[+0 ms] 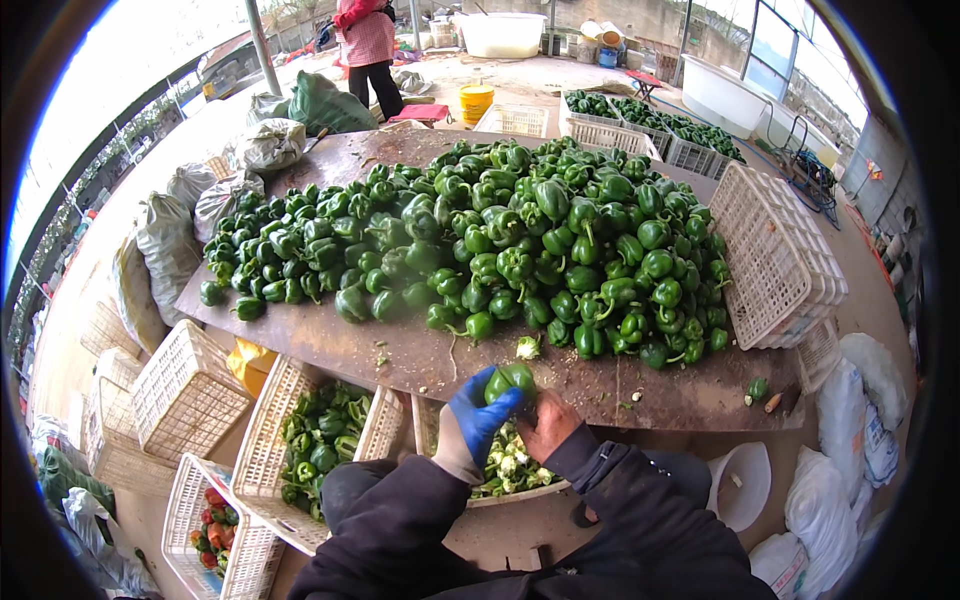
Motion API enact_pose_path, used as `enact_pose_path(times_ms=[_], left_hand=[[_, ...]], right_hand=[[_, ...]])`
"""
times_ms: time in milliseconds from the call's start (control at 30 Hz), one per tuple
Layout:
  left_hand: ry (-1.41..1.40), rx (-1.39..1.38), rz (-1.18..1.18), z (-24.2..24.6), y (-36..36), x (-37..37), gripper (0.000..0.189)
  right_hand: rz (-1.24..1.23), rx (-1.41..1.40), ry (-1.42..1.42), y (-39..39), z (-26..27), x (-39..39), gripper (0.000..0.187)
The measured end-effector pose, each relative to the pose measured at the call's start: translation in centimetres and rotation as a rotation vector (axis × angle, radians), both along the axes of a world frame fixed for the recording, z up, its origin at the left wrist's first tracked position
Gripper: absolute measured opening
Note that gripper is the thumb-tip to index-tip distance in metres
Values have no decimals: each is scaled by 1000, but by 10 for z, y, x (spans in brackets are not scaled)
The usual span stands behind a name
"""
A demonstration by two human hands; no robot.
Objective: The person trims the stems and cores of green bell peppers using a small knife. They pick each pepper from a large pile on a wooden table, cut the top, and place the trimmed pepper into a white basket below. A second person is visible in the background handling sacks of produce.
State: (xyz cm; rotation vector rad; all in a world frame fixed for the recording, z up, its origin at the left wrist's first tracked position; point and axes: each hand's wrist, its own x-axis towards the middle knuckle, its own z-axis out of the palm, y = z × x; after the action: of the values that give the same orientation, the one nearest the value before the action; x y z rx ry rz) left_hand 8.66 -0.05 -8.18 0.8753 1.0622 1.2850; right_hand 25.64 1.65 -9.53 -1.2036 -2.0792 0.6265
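My left hand (474,420), in a blue-coated glove, grips a green bell pepper (510,381) over the table's near edge. My bare right hand (551,424) is at the pepper's right side with its fingers curled; whether it holds a tool there is hidden. A large heap of green bell peppers (525,232) covers much of the brown table (330,341) in front of me. One pale pepper core (528,347) lies just beyond my hands. Beneath them, a container holds cut-out pepper cores and seeds (510,465).
At my left, a white plastic crate (262,435) holds opened green peppers; a lower crate (187,510) has red ones. Stacked crates (780,262) lean by the table's right end. Filled sacks (169,244) line its left side. A person (367,45) stands beyond the table.
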Motion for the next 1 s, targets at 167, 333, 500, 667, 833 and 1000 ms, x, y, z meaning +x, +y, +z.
enact_pose_path(times_ms=[167, 333, 500, 667, 833, 1000], left_hand=[[-95, -13, -100, 1, 2, -10, 44], [-114, -8, -214, 4, -3, -19, 50], [-136, 7, -275, 4, -7, -24, 58], [-192, 19, -364, 10, -8, -29, 62], [-141, -6, -428, 23, -9, -31, 61], [-183, -70, -521, 25, -12, -30, 68]], right_hand=[[134, -217, 360, -4, 13, 3, 89], [343, -343, 470, 8, 20, 14, 92], [303, -615, 646, 16, 22, 28, 80], [212, -820, 768, 20, 29, 37, 65], [43, -812, 813, 21, 29, 36, 39], [-303, -853, 935, 32, 25, 38, 27]])
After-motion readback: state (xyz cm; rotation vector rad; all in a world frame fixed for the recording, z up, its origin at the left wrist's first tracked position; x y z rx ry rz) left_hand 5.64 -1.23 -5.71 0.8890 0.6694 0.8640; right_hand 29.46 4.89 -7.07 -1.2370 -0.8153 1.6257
